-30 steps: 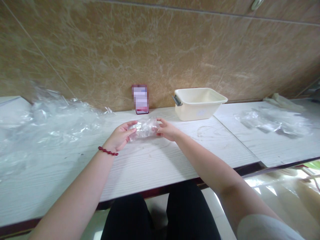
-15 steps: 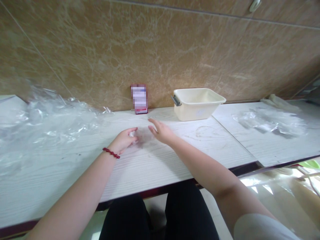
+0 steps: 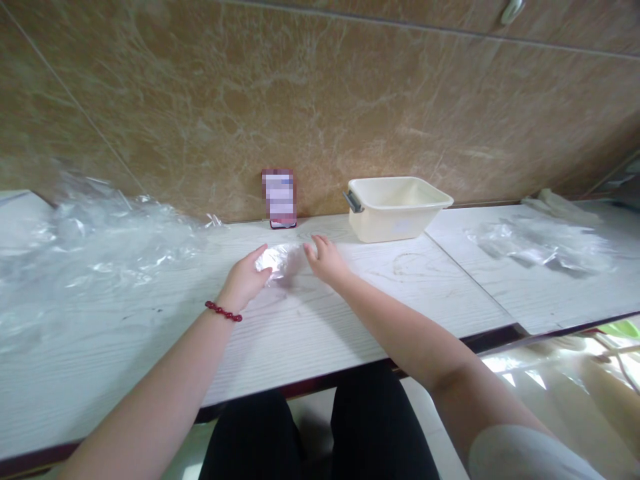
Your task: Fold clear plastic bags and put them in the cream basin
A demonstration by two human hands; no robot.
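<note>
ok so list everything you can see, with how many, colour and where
wall: 1, brown marbled, behind
table: one or two, white, along the wall
white fitting: 1, white, top right on the wall
crumpled plastic: 1, clear, mid-table
plastic heap: 1, clear, table's left
phone: 1, dark red edge, near the wall
tub: 1, cream, right of the phone
plastic pile: 1, clear, table's right
limp thing: 1, pale, behind that pile
green thing: 1, green, right edge
bracelet: 1, dark red, left wrist
trousers: 1, black, bottom
sleeve: 1, whitish, lower right
left hand: 1, bare, holding the crumpled plastic
right hand: 1, bare, beside it
</note>
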